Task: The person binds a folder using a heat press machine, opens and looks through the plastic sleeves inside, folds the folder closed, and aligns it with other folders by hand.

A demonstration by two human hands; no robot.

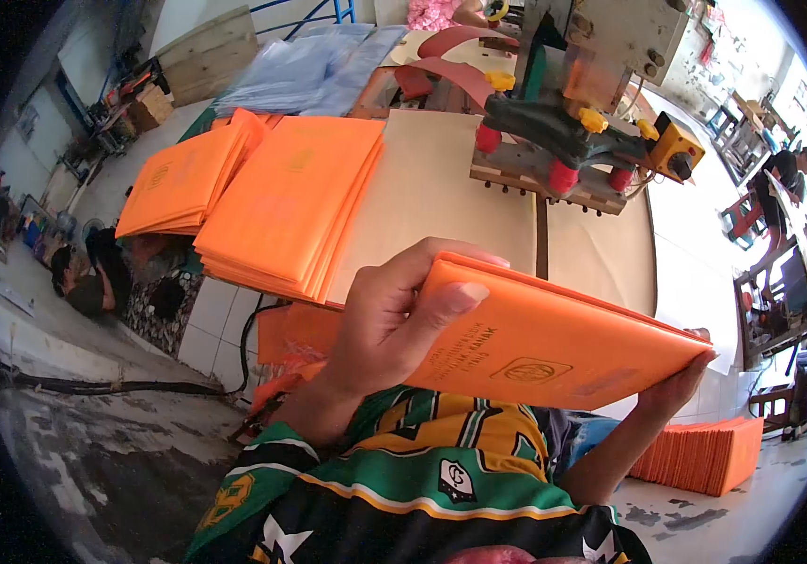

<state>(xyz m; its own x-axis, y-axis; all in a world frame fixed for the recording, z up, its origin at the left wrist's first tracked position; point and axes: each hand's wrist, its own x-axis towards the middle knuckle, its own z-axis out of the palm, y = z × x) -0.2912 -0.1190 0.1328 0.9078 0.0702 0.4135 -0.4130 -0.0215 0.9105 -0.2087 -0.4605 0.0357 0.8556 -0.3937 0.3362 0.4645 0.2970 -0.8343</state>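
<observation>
Head view, the only one: two bare hands hold one bundle of orange covers (563, 343) above the near edge of a worktable (441, 202). The left hand (394, 315) pinches its left end, one thumb flat on the near face; the right hand (676, 383) grasps the opposite end, fingers curled around the edge. The bundle is tilted, with dark lettering and one framed emblem facing the wearer; at least two layers show along its top, but the exact number cannot be told.

Two stacks of similar covers lie side by side on the table, the left stack (178, 183) just beside the middle stack (295, 193). A third, the long row (699, 456), is at lower right, below table height; its many leaves are too fine to count. Behind the two stacks lies one pile of clear plastic sheets (309, 70).

At the table's far side stands one press (554, 132), with three yellow knobs (593, 119), three red bumpers (563, 177) and one yellow control box (678, 150) bearing a single black dial. One other person (784, 179) is at far right.
</observation>
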